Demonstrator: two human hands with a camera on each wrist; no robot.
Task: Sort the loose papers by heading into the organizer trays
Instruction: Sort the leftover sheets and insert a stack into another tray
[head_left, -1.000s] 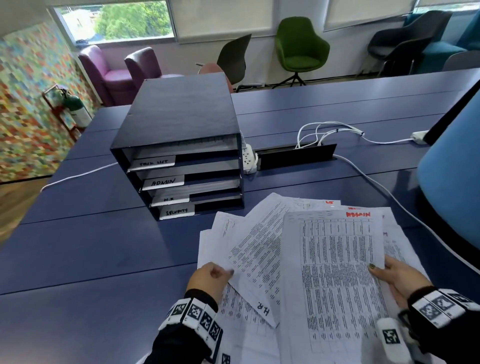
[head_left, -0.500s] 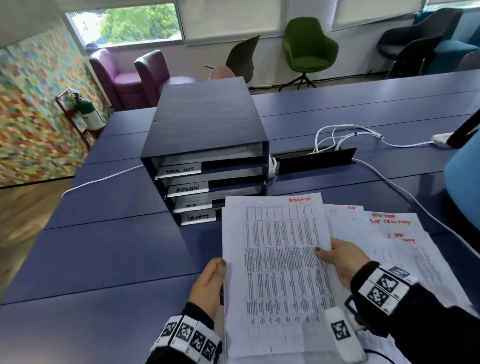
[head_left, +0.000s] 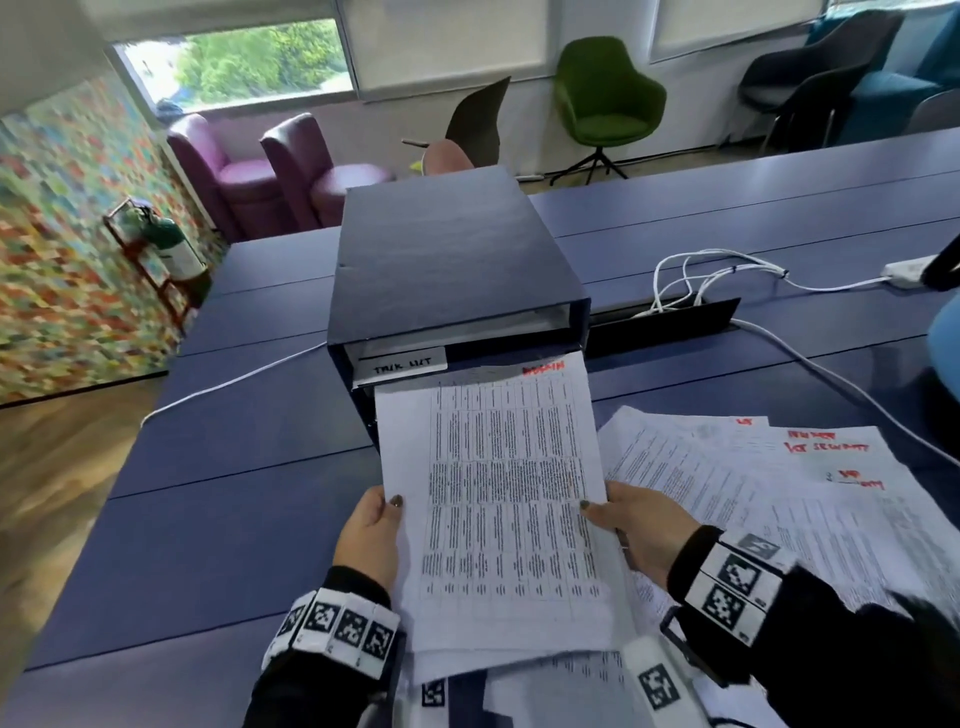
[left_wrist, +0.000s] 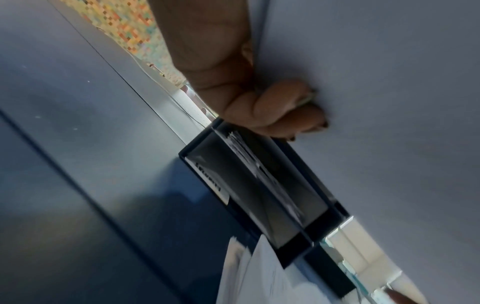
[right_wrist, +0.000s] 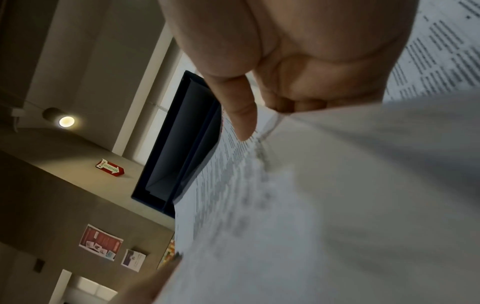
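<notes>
A printed sheet (head_left: 498, 499) with a red ADMIN heading is held flat by both hands. My left hand (head_left: 371, 530) pinches its left edge and my right hand (head_left: 631, 530) pinches its right edge. The sheet's far edge meets the front of the dark blue organizer (head_left: 441, 270), just under the tray labelled TASK LIST (head_left: 400, 365). It hides the lower trays in the head view. The left wrist view shows curled fingers (left_wrist: 280, 111) under the paper (left_wrist: 389, 102) and the organizer's open slots (left_wrist: 259, 195). The right wrist view shows my thumb (right_wrist: 233, 98) on the sheet (right_wrist: 337, 195).
Loose papers (head_left: 779, 493) with red headings lie spread on the blue table (head_left: 234, 493) to the right and under my wrists. White cables (head_left: 717, 275) and a cable hatch (head_left: 665, 322) sit behind right. Chairs stand beyond the table.
Both hands lifted the ADMIN sheet off the pile and carried it forward and left to the organizer's front; its far edge now reaches the trays.
</notes>
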